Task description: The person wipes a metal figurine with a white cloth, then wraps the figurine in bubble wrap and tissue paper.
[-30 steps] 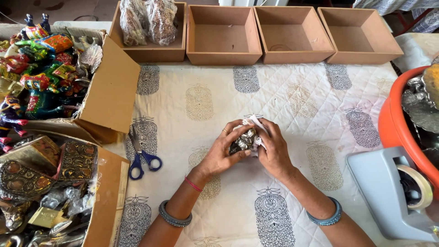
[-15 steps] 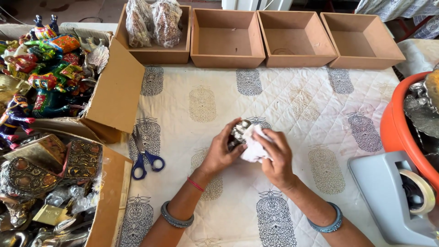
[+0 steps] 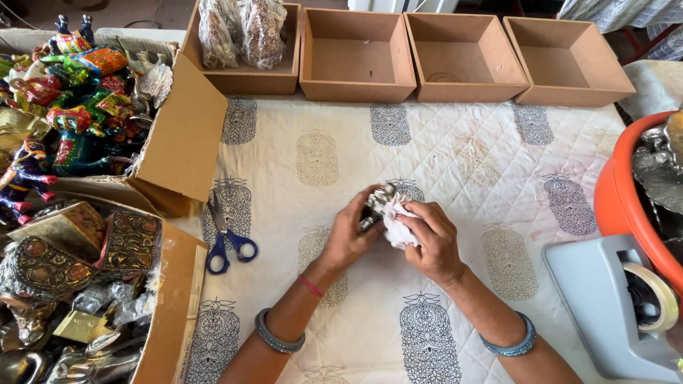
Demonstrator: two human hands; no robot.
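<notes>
Head view: beside the blue-handled scissors, both hands clasp a small silver ornament over the worktop; left hand cups it, right hand pinches white wrapping around it. A loose grip could let the wrapping slip off

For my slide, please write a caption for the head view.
Both hands, left hand and right hand, wrap a small metal ornament in white paper over a printed cloth.

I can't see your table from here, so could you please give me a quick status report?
Both hands closed on a small metal piece with white paper around it. Held above the cloth. Scissors lie apart, left.
</notes>
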